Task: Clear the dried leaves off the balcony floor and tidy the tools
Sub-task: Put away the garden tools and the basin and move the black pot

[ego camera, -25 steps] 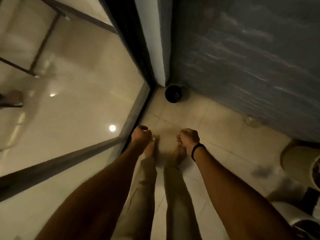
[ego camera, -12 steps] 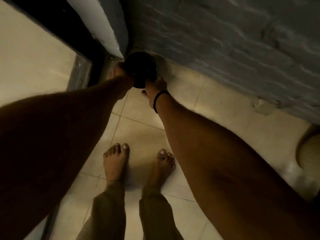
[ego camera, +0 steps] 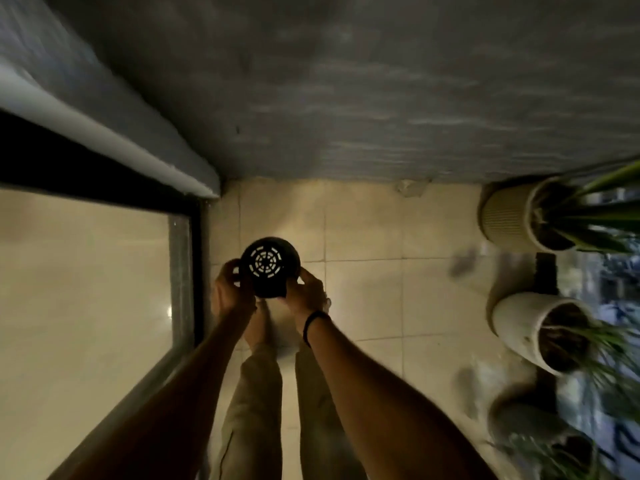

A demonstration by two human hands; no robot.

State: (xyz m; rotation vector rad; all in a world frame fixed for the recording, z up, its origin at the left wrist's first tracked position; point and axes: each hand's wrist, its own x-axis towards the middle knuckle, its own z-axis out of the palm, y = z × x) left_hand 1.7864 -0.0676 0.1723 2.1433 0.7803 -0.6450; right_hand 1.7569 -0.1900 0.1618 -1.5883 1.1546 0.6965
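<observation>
A small black plastic pot (ego camera: 270,266) is held up in front of me, tipped so its perforated bottom faces the camera. My left hand (ego camera: 230,292) grips its left side and my right hand (ego camera: 306,294), with a black band on the wrist, grips its right side. The pot is lifted clear of the beige tiled balcony floor (ego camera: 363,237). A dark, blurred bit of debris (ego camera: 460,263) lies on the tiles to the right. My bare feet are mostly hidden behind my hands.
A grey rough wall (ego camera: 346,98) closes the far side. A glass sliding door with a dark frame (ego camera: 180,271) runs along the left. Potted plants stand at the right: a ribbed pot (ego camera: 509,216), a white pot (ego camera: 523,327) and another below, blurred.
Both hands went from empty fists to reaching down to the black pot in the corner, then lifted it up and tipped its bottom toward me. The view has straightened up.
</observation>
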